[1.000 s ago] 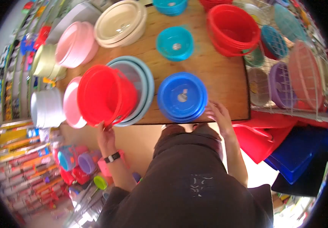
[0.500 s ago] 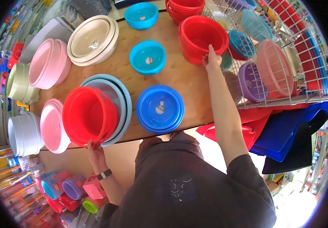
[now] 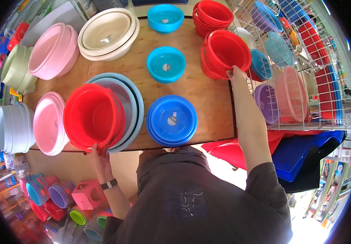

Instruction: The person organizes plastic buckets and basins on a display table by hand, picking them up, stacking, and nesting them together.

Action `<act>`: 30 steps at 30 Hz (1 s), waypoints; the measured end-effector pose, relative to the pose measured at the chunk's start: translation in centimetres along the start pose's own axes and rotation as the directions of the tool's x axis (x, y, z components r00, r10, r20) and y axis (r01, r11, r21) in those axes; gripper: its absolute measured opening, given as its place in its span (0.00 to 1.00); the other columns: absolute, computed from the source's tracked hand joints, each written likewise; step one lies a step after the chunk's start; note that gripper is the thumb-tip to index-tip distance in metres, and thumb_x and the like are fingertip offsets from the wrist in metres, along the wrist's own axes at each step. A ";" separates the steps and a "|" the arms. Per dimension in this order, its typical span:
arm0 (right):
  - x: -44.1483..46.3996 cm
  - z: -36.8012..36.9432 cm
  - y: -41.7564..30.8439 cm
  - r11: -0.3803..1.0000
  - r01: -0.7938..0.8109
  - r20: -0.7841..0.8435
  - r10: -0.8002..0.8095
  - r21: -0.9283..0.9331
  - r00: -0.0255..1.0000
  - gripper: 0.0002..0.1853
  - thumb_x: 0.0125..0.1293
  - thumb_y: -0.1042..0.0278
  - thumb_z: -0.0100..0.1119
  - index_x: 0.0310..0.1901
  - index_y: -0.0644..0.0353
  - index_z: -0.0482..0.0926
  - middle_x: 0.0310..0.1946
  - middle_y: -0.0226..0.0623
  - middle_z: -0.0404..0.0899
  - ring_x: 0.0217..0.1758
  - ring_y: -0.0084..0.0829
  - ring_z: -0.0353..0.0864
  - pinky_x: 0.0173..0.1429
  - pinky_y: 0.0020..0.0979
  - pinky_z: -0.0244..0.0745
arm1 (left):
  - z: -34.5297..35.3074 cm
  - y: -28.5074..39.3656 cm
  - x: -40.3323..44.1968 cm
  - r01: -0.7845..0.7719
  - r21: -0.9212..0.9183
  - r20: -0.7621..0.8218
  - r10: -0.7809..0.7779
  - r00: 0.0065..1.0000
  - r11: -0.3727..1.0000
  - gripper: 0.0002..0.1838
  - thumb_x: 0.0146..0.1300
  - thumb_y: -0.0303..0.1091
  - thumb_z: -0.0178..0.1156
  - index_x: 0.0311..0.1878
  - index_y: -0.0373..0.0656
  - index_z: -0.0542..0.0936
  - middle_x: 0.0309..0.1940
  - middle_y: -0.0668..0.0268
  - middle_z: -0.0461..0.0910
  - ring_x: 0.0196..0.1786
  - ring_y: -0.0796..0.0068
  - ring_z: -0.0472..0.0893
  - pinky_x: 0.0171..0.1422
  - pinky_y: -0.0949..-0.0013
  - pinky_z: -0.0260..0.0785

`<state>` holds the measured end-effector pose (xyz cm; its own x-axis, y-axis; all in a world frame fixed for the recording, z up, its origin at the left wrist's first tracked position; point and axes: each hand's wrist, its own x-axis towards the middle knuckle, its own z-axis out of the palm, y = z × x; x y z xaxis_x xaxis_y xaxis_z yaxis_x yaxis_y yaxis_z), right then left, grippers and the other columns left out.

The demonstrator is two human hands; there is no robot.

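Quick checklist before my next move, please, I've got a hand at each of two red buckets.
1. Left hand at the left red bucket's rim: ok.
2. Right hand at the right red bucket's rim: ok.
3. Firmness of both grips: cannot tell from this view.
4. Light-blue basins fully in view: not ok, the left red bucket hides part of them.
5. What supports the left red bucket: cannot tell, its base is hidden.
6. Dark-blue basins apart from both hands: ok.
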<state>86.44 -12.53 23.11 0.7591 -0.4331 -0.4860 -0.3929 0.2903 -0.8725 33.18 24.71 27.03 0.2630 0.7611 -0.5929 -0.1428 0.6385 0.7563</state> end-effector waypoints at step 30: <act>-1.1 -0.6 -3.1 0.972 -0.119 0.373 0.035 0.204 0.927 0.07 0.65 0.76 0.51 0.37 0.73 0.70 0.40 0.56 0.78 0.43 0.48 0.83 0.48 0.39 0.88 | -0.7 0.2 0.7 0.119 0.008 0.052 -0.119 0.991 0.993 0.14 0.65 0.44 0.63 0.49 0.50 0.75 0.41 0.66 0.83 0.42 0.73 0.83 0.34 0.76 0.68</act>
<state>86.49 -13.50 26.31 0.8835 -0.0732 -0.4626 -0.3662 0.5079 -0.7797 32.66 25.41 26.59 0.3278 0.6724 -0.6637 -0.1029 0.7237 0.6824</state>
